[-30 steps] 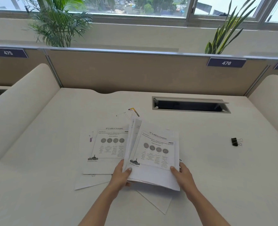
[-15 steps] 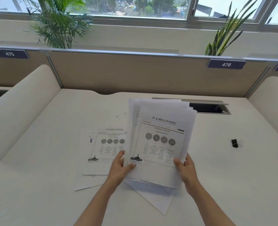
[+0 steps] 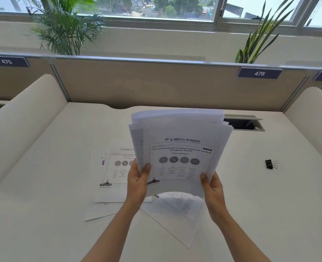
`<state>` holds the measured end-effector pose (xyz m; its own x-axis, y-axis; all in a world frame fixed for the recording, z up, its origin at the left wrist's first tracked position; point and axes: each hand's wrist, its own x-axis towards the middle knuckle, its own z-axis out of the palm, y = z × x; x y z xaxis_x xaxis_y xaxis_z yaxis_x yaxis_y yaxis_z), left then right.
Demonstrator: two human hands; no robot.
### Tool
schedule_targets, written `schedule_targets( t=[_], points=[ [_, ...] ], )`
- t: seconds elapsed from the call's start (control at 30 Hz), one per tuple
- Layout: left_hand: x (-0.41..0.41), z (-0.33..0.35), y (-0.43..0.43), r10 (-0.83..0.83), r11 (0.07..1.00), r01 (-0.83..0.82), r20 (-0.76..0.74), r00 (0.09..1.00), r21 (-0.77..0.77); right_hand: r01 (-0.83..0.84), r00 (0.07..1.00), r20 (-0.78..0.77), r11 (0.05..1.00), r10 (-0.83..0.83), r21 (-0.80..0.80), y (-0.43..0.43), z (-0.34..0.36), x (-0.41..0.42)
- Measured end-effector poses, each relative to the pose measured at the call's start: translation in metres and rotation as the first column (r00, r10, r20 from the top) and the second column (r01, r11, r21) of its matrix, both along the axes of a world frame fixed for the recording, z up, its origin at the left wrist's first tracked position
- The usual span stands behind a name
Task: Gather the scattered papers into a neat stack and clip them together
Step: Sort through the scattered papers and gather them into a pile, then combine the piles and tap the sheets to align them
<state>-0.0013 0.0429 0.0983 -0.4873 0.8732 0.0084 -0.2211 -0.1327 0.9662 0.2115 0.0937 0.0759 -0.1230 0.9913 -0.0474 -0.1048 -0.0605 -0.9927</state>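
Note:
I hold a sheaf of printed white papers point(image 3: 181, 140) upright above the desk, its sheets fanned unevenly at the top. My left hand point(image 3: 137, 180) grips its lower left edge and my right hand point(image 3: 212, 188) grips its lower right edge. More loose sheets lie flat on the desk point(image 3: 43, 186): a printed page point(image 3: 114, 171) to the left of my hands, a blank sheet point(image 3: 99, 210) under it, and another sheet point(image 3: 177, 214) below the sheaf. A black binder clip point(image 3: 269, 164) lies on the desk to the right, well apart from both hands.
A cable slot point(image 3: 245, 123) with an open lid is set in the desk behind the sheaf. Padded cream dividers point(image 3: 22, 125) flank the desk on both sides. A beige partition point(image 3: 156, 86) with number plates closes the back, with plants beyond it.
Both hands have lifted the sheaf off the desk and tipped it upright toward me. It now covers the small pen-like item and part of the cable slot. The clip has not moved.

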Motion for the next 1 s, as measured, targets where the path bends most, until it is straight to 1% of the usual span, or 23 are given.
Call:
schedule_targets(
  t=[0.13,0.2,0.33,0.5,0.63,0.7,0.83,1.0],
  points=[
    [0.002,0.000,-0.005,0.051,0.998,-0.051,-0.031,0.998,0.027,0.037,0.999,0.011,0.996,-0.038,0.087,-0.003,0.005,0.001],
    [0.004,0.002,-0.005,0.062,0.997,-0.059,-0.047,0.997,0.057,0.040,0.999,-0.011,0.993,-0.039,0.114,-0.004,0.008,0.001],
    [0.015,0.003,-0.003,0.044,0.996,-0.040,-0.048,0.998,0.074,0.056,0.998,-0.043,0.992,-0.051,0.111,-0.004,0.009,-0.001],
    [0.019,0.006,-0.001,0.052,0.994,-0.048,-0.043,0.998,0.094,0.081,0.997,-0.029,0.989,-0.078,0.123,-0.004,0.015,-0.004],
    [0.019,0.010,-0.002,0.101,0.988,-0.091,-0.077,0.992,0.125,0.078,0.997,-0.008,0.984,-0.077,0.157,-0.005,0.018,-0.003],
    [0.019,0.006,-0.004,0.121,0.987,-0.111,-0.084,0.989,0.120,0.072,0.997,0.002,0.982,-0.074,0.173,-0.006,0.018,-0.004],
    [0.023,-0.005,-0.005,0.122,0.991,-0.119,-0.045,0.991,0.069,0.070,0.996,0.031,0.974,-0.078,0.215,-0.009,0.017,-0.006],
    [0.022,-0.002,-0.004,0.144,0.989,-0.140,-0.071,0.987,0.056,0.102,0.993,0.032,0.962,-0.114,0.254,-0.011,0.017,-0.004]
  ],
)
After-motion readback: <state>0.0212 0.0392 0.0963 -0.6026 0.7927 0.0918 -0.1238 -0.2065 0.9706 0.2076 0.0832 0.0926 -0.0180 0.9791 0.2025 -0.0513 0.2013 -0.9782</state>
